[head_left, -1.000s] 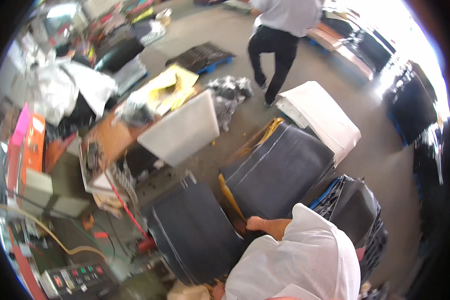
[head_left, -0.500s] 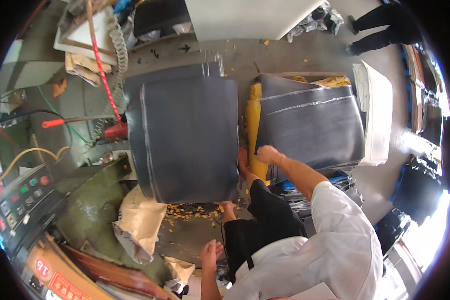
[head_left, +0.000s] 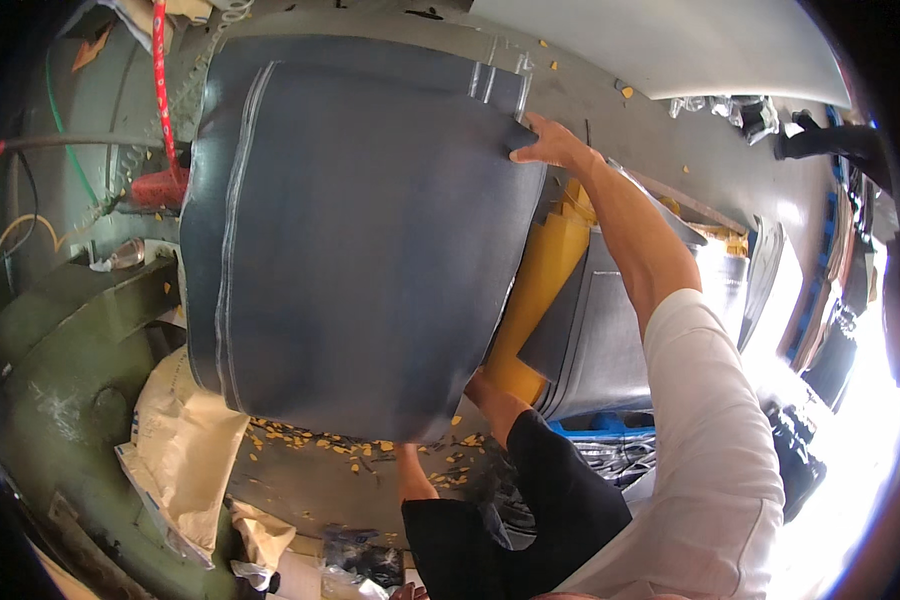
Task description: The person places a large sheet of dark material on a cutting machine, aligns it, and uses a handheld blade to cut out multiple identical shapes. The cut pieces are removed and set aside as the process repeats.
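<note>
A stack of dark grey, rubber-like sheets [head_left: 370, 250] lies in front of me, with pale lines along its left side. At its far right corner my right hand [head_left: 558, 145] grips the edge of the top sheet between thumb and fingers, and that corner is bent up a little. Only a sliver of my left hand [head_left: 408, 592] shows at the lower edge, near my black shorts; its fingers are mostly cut off from view.
Right of the stack lie a yellow roll or folded sheet [head_left: 540, 290] and more dark sheets [head_left: 610, 330]. A blue pallet [head_left: 600, 425] shows below them. Green machinery [head_left: 70, 380] and a brown paper bag [head_left: 185, 450] stand left. Yellow scraps [head_left: 320, 440] litter the floor.
My right hand has gone from the right-hand pile to the far right corner of the dark stack and taken hold of the top sheet. My left hand has dropped almost out of view. The view has shifted.
</note>
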Demonstrator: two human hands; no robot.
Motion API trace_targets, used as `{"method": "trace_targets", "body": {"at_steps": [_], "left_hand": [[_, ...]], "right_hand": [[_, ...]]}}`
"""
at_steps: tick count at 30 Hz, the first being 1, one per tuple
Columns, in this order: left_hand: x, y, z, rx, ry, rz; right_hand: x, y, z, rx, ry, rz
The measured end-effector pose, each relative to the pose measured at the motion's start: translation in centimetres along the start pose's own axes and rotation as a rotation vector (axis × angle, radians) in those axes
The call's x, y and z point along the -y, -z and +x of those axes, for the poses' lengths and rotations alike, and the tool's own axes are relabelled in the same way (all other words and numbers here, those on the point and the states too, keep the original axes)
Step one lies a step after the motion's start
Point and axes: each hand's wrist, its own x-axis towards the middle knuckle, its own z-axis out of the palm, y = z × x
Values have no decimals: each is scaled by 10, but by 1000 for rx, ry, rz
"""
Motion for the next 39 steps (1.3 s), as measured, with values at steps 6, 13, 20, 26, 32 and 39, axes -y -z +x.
{"method": "trace_targets", "body": {"at_steps": [6, 13, 20, 26, 32, 39], "left_hand": [[-33, -6, 0, 18, -41, 39], [-187, -43, -60, 163, -500, -164], [-410, -177, -159, 527, -1008, -109], [-517, -238, -241, 1005, -997, -168], [-530, -245, -201, 1078, -941, -280], [-564, -283, -187, 1006, -1120, -232]], "right_hand": [[58, 49, -44, -44, -80, -500], [97, 71, -102, -53, 49, -290], [168, 41, -229, -186, 451, -330], [222, 46, -282, -90, 427, 36], [209, 46, -277, -30, 496, 158], [139, 36, -246, -15, 384, 357]]}}
